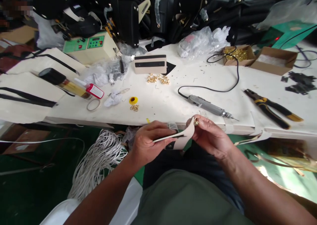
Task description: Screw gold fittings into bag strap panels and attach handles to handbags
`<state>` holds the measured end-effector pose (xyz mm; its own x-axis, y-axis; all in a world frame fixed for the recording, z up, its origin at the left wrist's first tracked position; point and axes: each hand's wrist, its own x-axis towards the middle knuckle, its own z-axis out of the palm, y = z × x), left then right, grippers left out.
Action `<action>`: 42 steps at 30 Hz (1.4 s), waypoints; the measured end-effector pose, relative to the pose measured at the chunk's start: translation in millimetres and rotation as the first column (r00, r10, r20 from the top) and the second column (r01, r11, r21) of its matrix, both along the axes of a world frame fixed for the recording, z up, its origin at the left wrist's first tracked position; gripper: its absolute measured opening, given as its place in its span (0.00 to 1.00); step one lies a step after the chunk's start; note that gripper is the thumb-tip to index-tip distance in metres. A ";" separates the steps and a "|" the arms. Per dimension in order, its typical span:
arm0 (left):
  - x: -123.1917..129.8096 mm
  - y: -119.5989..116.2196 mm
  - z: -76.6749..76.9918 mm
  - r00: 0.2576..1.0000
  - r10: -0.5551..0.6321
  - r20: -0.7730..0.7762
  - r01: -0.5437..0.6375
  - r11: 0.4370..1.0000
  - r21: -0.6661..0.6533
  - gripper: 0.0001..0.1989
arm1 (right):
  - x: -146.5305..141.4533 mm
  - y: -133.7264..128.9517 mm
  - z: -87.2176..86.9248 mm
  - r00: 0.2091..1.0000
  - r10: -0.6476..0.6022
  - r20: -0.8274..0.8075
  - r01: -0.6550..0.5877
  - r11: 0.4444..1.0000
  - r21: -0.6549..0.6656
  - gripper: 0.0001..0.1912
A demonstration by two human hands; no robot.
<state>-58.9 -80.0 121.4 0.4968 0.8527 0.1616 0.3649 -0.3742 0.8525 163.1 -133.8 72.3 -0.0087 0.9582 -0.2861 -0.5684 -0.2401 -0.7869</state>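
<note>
My left hand (151, 141) is closed around a cream leather piece (185, 138) in front of the table edge. This piece is bent, and a dark strip shows on its lower side. At its right end, my right hand (210, 136) pinches a small gold metal fitting (195, 122) against the leather edge. Whether the fitting is fixed to the leather, I cannot tell. On the table beyond the right hand lies a grey electric screwdriver (206, 105) with its cord attached. A similar cream piece with black strips (150, 64) stands farther back, behind a pile of gold fittings (158, 79).
Pliers (269, 108) lie at the right. Cardboard boxes (274, 60), one with gold parts, stand behind them. At the left are a red-labelled bottle (95, 90), yellow tape (133, 100) and a control box (90, 48). Black bags (126, 23) fill the back. White cords (99, 162) hang below.
</note>
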 end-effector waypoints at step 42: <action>-0.6 -17.3 3.7 0.939 -0.296 -0.173 0.342 0.780 0.523 0.07 | 10.6 -28.9 35.4 0.843 0.176 0.508 -0.317 0.925 0.207 0.06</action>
<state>-59.5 -97.3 125.1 0.7553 0.4295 0.4951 0.1980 -0.8696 0.4523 173.7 -162.7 107.6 -0.1875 0.9812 -0.0453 -0.0622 -0.0578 -0.9964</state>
